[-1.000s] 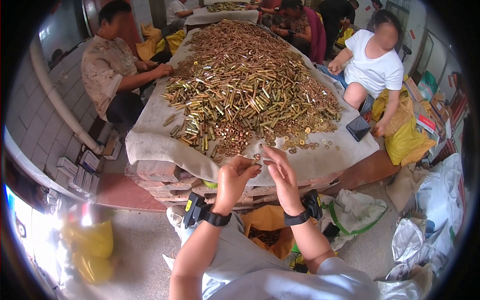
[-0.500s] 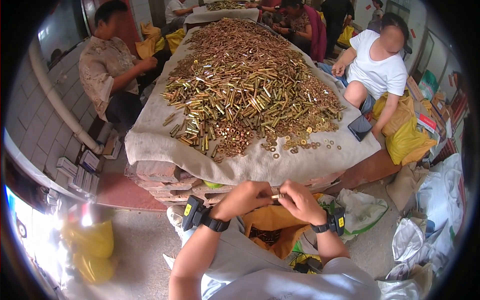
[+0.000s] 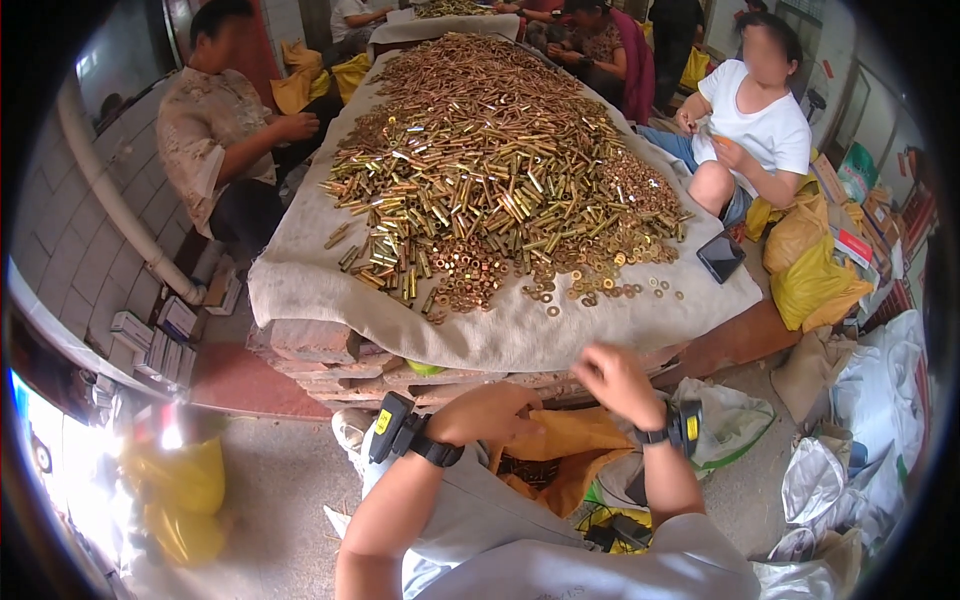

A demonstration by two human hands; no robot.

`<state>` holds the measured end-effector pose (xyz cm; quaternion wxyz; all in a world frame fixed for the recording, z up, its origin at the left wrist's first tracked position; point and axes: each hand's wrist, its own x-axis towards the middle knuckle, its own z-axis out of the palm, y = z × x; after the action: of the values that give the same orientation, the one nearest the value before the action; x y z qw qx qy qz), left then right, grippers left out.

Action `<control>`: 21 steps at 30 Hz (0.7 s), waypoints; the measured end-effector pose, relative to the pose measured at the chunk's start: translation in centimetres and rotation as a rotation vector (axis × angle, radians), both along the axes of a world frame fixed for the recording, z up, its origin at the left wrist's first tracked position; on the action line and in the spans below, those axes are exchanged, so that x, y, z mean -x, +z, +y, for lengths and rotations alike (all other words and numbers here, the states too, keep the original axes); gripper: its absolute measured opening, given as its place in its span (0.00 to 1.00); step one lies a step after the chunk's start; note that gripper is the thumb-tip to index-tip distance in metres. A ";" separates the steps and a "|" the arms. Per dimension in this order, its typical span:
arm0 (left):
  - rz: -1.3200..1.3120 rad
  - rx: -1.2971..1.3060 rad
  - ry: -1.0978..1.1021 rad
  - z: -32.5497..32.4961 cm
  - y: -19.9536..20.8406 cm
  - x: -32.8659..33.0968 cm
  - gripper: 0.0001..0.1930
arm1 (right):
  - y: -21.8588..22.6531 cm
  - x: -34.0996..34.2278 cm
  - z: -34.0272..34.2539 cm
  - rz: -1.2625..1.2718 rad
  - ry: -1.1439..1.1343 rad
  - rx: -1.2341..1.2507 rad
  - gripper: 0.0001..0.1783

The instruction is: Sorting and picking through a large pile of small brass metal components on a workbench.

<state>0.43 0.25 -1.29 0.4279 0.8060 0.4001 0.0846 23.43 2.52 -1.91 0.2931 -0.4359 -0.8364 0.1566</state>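
My left hand [image 3: 500, 412] hangs over the mouth of an orange bag [image 3: 585, 428], its fingers pointing down and smeared by motion. Whether it holds anything cannot be made out. Dark metal pieces [image 3: 530, 470] lie in the bag. My right hand [image 3: 618, 382] is raised near the front edge of the cloth-covered table, fingers loosely apart, with nothing visible in them. A large heap of brass-coloured metal sleeves [image 3: 480, 190] covers the table cloth [image 3: 340, 315]. At the heap's near side lie copper-coloured nuts [image 3: 465, 275] and flat washers [image 3: 600, 285].
A dark phone [image 3: 720, 257] lies on the table's right corner. Stacked bricks [image 3: 315, 342] support the table. One person sits at the left [image 3: 215, 140], another in white at the right [image 3: 755, 125]. Yellow bags [image 3: 805, 280] and white sacks [image 3: 880, 390] stand at the right.
My hands were together around a small brass-coloured piece; now they are apart. The left has dropped toward the bag, the right has moved right and slightly up. The person in white has raised a hand.
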 end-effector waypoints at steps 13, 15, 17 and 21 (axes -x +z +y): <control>0.018 -0.227 0.113 0.1 -0.5 0.3 0.17 | -0.5 5.0 14.4 -0.045 -0.297 -0.284 0.06; 0.018 -0.266 0.115 0.1 -0.5 0.3 0.16 | -0.1 4.8 14.5 0.050 -0.311 -0.292 0.06; 0.007 -0.290 0.136 0.0 -0.4 0.4 0.16 | 0.7 5.1 14.7 0.187 -0.346 -0.228 0.05; 0.017 -0.375 0.152 -0.1 -0.4 0.4 0.15 | 1.9 6.3 16.9 0.229 -0.321 -0.239 0.05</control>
<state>0.01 0.12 -1.67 0.2594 0.8396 0.4408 0.1830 17.10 19.46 -0.05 0.4567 -0.5050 -0.7302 0.0562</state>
